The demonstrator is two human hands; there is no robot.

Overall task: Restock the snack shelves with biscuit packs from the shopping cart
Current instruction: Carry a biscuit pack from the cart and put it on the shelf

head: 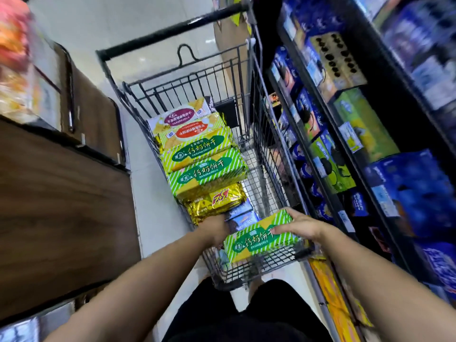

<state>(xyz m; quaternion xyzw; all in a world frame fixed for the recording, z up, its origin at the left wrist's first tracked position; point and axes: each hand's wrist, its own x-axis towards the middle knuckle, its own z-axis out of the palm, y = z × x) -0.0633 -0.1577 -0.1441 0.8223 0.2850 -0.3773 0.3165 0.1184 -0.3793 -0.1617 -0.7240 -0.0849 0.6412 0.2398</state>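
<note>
Head camera looks straight down into the shopping cart [269, 144], where a row of biscuit packs [204, 174] lies end to end along its left side, with a gold pack [214, 202] and a dark blue pack [243, 215] at the near end. One green-striped pack [259, 239] is up at the near end of the cart, roughly level with its rim, lying flat and crosswise between both hands. The right hand [299, 224] grips its right end, thumb across the top edge and fingers [277, 230] curled down over the printed face. The left hand [217, 230] meets the pack's left end, but its fingers are hidden behind the wrapper, so I cannot tell whether they close on it or merely steady it. The pack looks light and block-shaped, with a glossy film wrapper that is likely slippery and biscuits inside that would crack if squeezed or dropped. Holding it by the two short ends, or with one hand spanning the long sides, seems safer than pinching the crimped seam. The snack shelves [328, 134] stand just beside the cart on the right, filled mostly with blue boxes [407, 191]; the pack probably goes there.
</note>
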